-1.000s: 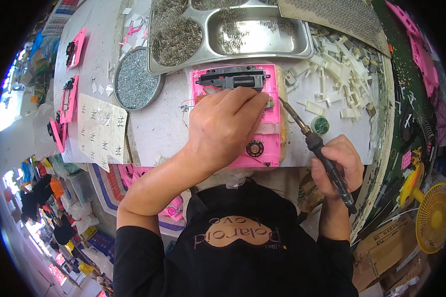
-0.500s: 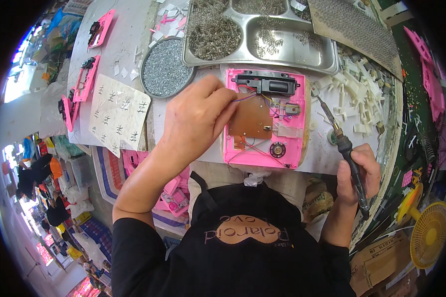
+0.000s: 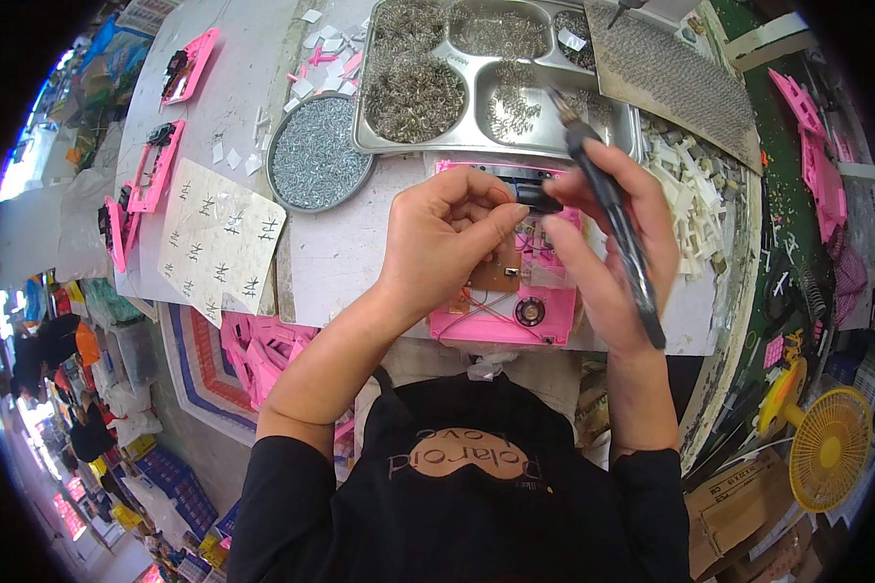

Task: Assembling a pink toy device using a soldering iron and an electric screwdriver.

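Observation:
A pink plastic casing [image 3: 496, 332] lies in front of me, fitted with a brown circuit board [image 3: 496, 277], a round speaker [image 3: 530, 311] and thin wires. Over its upper half, my left hand [image 3: 447, 233] is closed in a pinch beside a black part [image 3: 532, 194]; what the fingertips grip is hidden. My right hand [image 3: 624, 248] holds a black-handled soldering iron [image 3: 620, 223] against the palm, its tip pointing away over the steel tray. The right thumb and fingertips reach close to the black part; whether they touch it I cannot tell.
Behind the casing stands a steel compartment tray [image 3: 467, 97] of springs. A round bowl [image 3: 367, 170] of small metal pieces is to its left, near a marked sheet [image 3: 219, 238]. White plastic parts [image 3: 685, 194] pile up at right. Pink frames [image 3: 156, 175] lie far left.
My right hand has swung left and up over the casing with the soldering iron, now pointing over the tray. My left hand has shifted right, covering the wires it pinched earlier.

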Action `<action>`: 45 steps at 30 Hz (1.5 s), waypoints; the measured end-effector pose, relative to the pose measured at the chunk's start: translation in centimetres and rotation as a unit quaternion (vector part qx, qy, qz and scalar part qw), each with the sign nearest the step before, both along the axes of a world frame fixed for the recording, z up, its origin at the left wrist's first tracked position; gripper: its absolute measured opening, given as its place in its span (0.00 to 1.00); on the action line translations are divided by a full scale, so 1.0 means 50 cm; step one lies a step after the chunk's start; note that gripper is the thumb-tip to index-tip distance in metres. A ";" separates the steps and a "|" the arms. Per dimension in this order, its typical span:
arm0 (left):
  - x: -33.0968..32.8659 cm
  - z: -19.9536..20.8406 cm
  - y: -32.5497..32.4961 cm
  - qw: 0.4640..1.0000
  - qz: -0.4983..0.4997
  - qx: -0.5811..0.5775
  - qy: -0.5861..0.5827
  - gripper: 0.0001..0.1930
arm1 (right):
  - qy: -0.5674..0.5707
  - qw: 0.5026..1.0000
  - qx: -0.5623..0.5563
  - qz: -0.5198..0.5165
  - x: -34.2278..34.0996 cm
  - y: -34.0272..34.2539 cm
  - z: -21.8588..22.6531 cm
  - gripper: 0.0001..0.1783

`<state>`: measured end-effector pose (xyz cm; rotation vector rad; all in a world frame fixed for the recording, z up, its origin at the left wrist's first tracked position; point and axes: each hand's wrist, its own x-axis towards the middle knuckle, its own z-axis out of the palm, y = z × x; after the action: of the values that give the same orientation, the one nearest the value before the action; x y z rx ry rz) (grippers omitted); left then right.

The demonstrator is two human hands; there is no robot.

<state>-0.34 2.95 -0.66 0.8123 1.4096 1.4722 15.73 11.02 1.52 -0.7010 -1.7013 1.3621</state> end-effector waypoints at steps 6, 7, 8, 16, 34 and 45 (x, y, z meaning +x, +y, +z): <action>-0.012 0.006 -0.005 0.997 -0.012 0.000 0.080 0.05 | -0.033 0.999 -0.021 0.035 -0.045 0.017 0.010 0.33; -0.014 0.007 -0.006 0.995 -0.012 0.007 0.097 0.05 | -0.027 0.999 -0.018 0.032 -0.044 0.017 0.004 0.33; -0.016 0.008 -0.006 0.993 -0.012 0.015 0.113 0.05 | -0.021 0.999 -0.014 0.029 -0.040 0.016 -0.004 0.33; -0.043 0.015 -0.001 0.965 -0.061 0.035 0.251 0.05 | -0.045 0.994 0.091 -0.041 -0.025 -0.005 -0.019 0.30; -0.036 -0.013 0.005 0.914 -0.050 0.073 0.395 0.05 | -0.041 0.985 0.166 0.018 0.134 -0.005 -0.011 0.19; -0.036 -0.012 0.007 0.909 -0.053 0.065 0.409 0.06 | -0.049 0.967 0.242 0.066 0.112 -0.003 -0.023 0.17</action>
<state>-2.14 3.32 -1.26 1.6947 1.8254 1.1821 21.32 10.86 0.34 -0.3842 -2.0867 0.9466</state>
